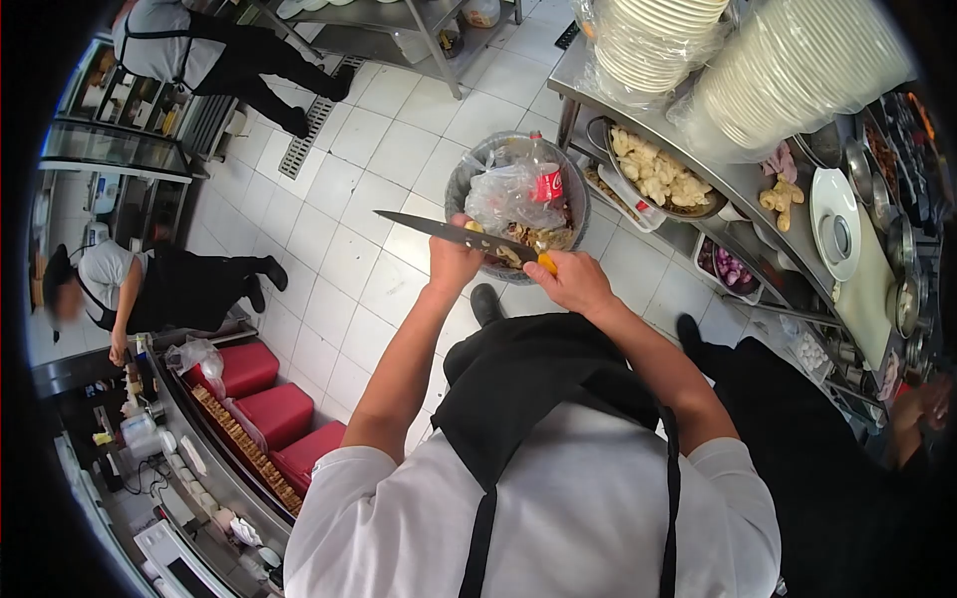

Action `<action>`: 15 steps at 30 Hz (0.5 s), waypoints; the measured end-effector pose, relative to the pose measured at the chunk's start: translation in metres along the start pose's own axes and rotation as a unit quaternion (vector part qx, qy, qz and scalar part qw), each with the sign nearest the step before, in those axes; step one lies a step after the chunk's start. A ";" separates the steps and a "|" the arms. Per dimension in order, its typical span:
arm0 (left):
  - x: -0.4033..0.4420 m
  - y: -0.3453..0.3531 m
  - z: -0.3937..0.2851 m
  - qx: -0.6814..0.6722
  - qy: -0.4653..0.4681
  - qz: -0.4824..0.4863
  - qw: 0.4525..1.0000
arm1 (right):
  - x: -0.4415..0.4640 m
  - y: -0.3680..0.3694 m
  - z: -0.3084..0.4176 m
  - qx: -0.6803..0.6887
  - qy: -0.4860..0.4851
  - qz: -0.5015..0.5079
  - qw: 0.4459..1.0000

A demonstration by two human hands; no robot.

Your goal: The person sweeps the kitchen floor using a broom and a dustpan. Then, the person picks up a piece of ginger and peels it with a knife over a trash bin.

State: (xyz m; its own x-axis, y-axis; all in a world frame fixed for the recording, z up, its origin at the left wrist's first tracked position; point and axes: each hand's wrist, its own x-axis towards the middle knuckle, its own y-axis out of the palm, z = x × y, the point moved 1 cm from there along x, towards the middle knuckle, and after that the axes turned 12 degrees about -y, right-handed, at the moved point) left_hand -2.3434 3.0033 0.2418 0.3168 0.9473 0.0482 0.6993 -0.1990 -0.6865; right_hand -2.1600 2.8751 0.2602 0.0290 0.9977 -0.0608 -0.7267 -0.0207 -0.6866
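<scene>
My right hand is wrapped round the yellow handle of a large knife, whose long dark blade points left. My left hand is closed at the blade's side, holding a small pale yellow piece at its fingertips. Both hands are over the near edge of a round waste bin lined with a plastic bag. In the bin lie clear plastic, a bottle with a red label and food scraps.
To the right, a steel counter bears wrapped plates, a pan of pale peeled pieces and a white plate. A co-worker in black stands close at the right; two more are at the left, near red bins.
</scene>
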 end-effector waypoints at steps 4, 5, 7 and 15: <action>-0.001 0.000 0.000 -0.015 0.005 -0.004 1.000 | -0.001 -0.001 0.005 -0.003 -0.002 0.004 1.000; -0.002 0.000 0.001 -0.011 0.003 0.000 1.000 | -0.001 -0.002 0.006 -0.005 -0.001 0.005 1.000; -0.002 0.000 0.003 -0.001 -0.001 0.009 1.000 | 0.000 0.002 0.001 -0.010 -0.001 -0.001 1.000; -0.011 -0.007 -0.002 -0.056 -0.028 -0.033 0.997 | -0.009 0.009 -0.039 0.005 0.152 0.012 0.988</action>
State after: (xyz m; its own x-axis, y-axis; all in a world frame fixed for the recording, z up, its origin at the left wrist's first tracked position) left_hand -2.3509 2.9938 0.2478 0.2344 0.9709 0.0482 0.7860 -0.1601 -0.5972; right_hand -2.1402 2.8635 0.2264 0.2157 0.9316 -0.2925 -0.7366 -0.0413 -0.6750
